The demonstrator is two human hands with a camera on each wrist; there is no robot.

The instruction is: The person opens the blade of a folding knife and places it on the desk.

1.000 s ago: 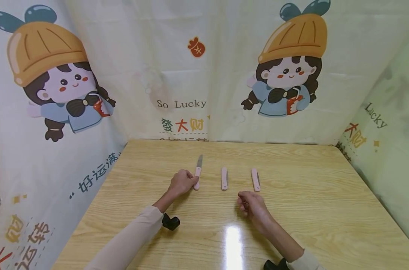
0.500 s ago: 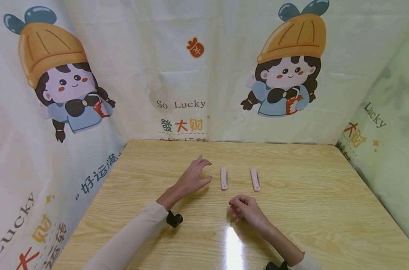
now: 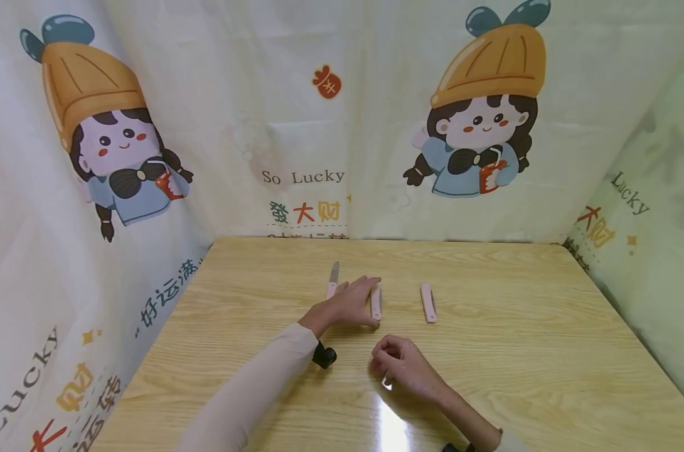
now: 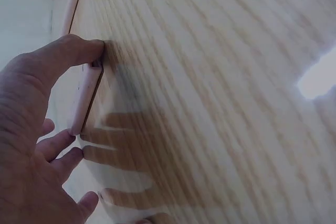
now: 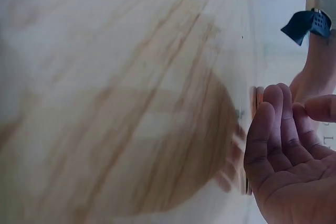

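Note:
Three pink-handled folding knives lie in a row on the wooden table. The left one, a knife with its blade out (image 3: pixel 334 274), is partly hidden behind my left hand (image 3: pixel 344 305). That hand spans the middle folded knife (image 3: pixel 376 303), thumb at its near end and a fingertip at its far end. The left wrist view shows the same folded knife (image 4: pixel 86 98) held lengthwise between thumb and finger, low against the table. To the right lies another folded knife (image 3: pixel 428 303), untouched. My right hand (image 3: pixel 408 370) hovers nearer the front, fingers loosely curled, holding nothing.
The wooden table (image 3: pixel 523 351) reaches back to a printed cloth curtain (image 3: pixel 376 138), which also hangs along both sides. Light glares off the tabletop near the front. A black wrist camera (image 3: pixel 325 356) sits below my left hand.
My left hand has let go of the opened knife, moved right and taken the middle folded knife between thumb and finger. My right hand has drifted slightly left and nearer.

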